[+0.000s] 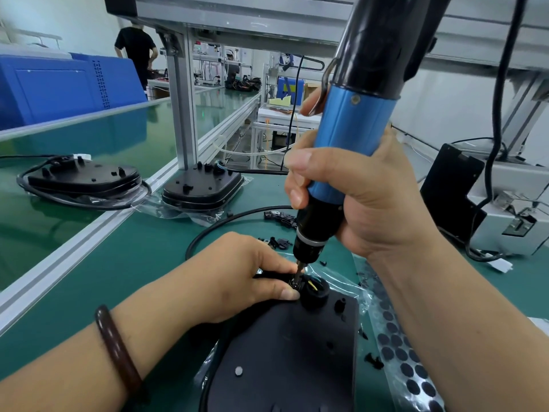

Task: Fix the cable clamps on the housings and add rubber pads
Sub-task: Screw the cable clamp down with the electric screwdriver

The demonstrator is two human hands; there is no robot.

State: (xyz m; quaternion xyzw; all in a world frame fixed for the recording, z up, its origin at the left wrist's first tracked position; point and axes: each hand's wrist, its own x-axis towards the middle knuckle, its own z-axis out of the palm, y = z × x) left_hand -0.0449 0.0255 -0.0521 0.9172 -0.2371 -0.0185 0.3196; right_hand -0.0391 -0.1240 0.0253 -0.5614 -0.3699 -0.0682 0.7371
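A dark brown, glossy, round-section bangle [117, 349] is worn on the wrist of the left hand [234, 275]. The left forearm [68, 373] and right forearm [463, 337] are seen bare. The fingernails [300, 160] of the right hand [365, 197] are cut short.

Head cam, single wide-angle view, forward and down onto bench [127, 263].
Very near the work: left hand [237, 275] enters from 7 o'clock, right hand [365, 200] from 4 o'clock, meeting just below centre; the screwdriver [353, 129] in the right hand runs out of frame at 1 o'clock. Bench edges bow toward the borders. Rest of the workshop recedes toward 11 o'clock.
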